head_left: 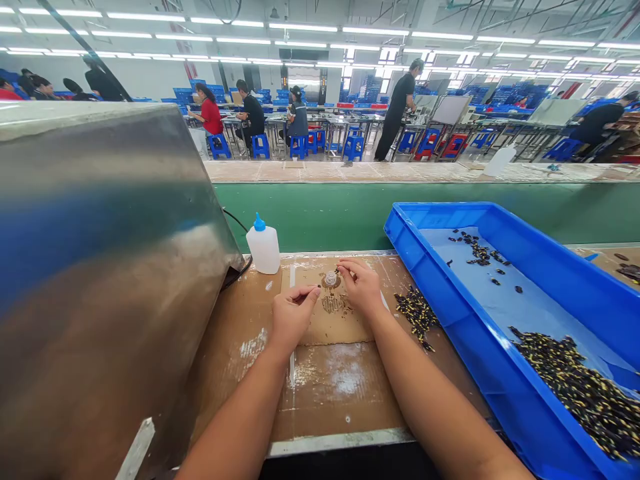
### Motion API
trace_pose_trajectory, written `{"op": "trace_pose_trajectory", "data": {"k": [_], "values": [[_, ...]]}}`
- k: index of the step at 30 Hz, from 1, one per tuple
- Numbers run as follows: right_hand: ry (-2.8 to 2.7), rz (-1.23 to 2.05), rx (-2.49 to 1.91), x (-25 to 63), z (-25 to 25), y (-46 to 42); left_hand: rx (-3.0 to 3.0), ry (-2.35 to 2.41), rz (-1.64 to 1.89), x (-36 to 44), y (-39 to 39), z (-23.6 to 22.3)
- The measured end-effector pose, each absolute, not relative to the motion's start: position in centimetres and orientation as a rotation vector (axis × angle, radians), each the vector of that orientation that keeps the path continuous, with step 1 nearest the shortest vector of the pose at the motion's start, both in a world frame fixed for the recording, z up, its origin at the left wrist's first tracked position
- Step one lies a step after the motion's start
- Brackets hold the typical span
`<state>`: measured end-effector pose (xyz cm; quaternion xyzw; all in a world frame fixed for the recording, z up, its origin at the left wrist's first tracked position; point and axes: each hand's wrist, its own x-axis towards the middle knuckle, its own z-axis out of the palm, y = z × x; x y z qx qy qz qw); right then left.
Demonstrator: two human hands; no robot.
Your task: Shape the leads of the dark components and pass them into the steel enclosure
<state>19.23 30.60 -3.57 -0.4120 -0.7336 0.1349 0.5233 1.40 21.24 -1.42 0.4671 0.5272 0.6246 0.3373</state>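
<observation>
My left hand (294, 315) is closed in a pinch, with a small dark piece (319, 287) just showing at the fingertips. Opposite it, my right hand (361, 285) pinches another small dark piece (337, 270), too small to make out fully. Between the two hands a small whitish round mound (331, 278) sits in a dark stained ring on a cardboard sheet (325, 332). Dark streaks (331, 305) mark the cardboard below the mound. Right of my right forearm lies a pile of small black-and-yellow pieces (417, 312).
A white squeeze bottle (264, 250) with a blue cap stands behind my left hand. A large metal housing (100, 267) fills the left side. On the right, a blue tray (440, 293) holds many black-and-yellow pieces (575, 387). Beyond the green belt (310, 213), people work at tables.
</observation>
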Motion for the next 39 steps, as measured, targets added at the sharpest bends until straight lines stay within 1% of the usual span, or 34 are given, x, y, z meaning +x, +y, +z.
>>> {"op": "trace_pose_trajectory", "data": {"k": [4,10,27,39], "values": [[-1.829,0.199,-0.953,18.64,-3.58,31.14,1.206,1.355,1.644,1.56,21.20,-1.48],[-1.924,0.150,-0.951,18.47,-3.76,31.04,1.210,1.322,1.640,1.83,21.00,-1.57],[-1.856,0.350,-0.949,18.25,-3.60,30.59,1.196,1.321,1.658,1.86,21.00,-1.62],[-1.829,0.380,-0.932,18.36,-4.10,30.70,1.184,1.305,1.646,1.84,21.04,-1.94]]}}
